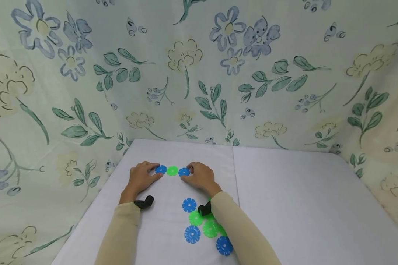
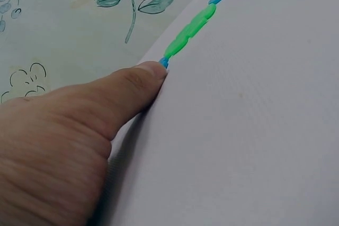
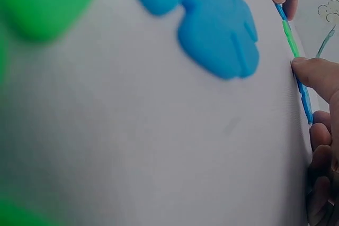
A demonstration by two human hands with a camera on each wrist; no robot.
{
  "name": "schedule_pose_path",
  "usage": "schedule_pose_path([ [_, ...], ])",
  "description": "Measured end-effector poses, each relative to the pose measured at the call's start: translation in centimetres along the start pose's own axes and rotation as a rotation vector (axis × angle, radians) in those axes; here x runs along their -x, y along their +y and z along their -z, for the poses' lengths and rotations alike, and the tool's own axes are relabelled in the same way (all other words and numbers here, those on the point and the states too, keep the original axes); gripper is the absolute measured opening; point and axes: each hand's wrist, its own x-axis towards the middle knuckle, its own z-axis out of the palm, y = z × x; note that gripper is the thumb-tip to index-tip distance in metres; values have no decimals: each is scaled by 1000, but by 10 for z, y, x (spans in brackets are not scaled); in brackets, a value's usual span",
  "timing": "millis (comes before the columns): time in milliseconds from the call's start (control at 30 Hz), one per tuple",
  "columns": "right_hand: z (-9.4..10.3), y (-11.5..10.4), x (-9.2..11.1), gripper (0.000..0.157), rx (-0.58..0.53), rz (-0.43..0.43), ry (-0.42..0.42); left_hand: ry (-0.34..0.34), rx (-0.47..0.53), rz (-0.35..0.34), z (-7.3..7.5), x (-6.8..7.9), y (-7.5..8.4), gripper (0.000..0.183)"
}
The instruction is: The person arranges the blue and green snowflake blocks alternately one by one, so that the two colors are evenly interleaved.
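Observation:
Three notched plastic discs lie in a row across the white tabletop. At the left end, my left hand (image 1: 142, 178) holds a blue disc (image 1: 160, 169) between thumb and forefinger. A bright green disc (image 1: 172, 170) sits in the middle, close up against both neighbours. At the other end, my right hand (image 1: 200, 177) grips a second blue disc (image 1: 184, 172) by its edges. The left wrist view shows the green disc (image 2: 190, 30) nearly edge-on, with my left thumb (image 2: 135, 83) hiding most of its blue disc. My right thumb (image 3: 312, 70) presses at the row in the right wrist view.
Nearer the body lie several loose discs, among them a blue one (image 1: 189, 205), another blue one (image 1: 192, 234) and a green one (image 1: 210, 229). My right sleeve (image 1: 242, 230) partly covers this group. A floral curtain (image 1: 199, 84) stands behind the white table (image 1: 295, 198).

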Motion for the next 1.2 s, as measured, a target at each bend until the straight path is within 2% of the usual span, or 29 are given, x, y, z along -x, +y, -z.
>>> schedule_pose_path([
  [200,10,4,5,56,-52,7,-40,-8,4,8,-1,3,5,54],
  [533,44,12,14,45,-64,154,79,-16,12,5,-1,4,4,55],
  [833,78,10,44,33,-94,278,174,-23,2,8,3,6,-1,57],
  [1033,103,12,66,30,-129,293,200,-14,14,-19,2,1,0,57],
  [1200,116,15,88,30,-189,310,190,-8,15,-17,1,1,1,56],
])
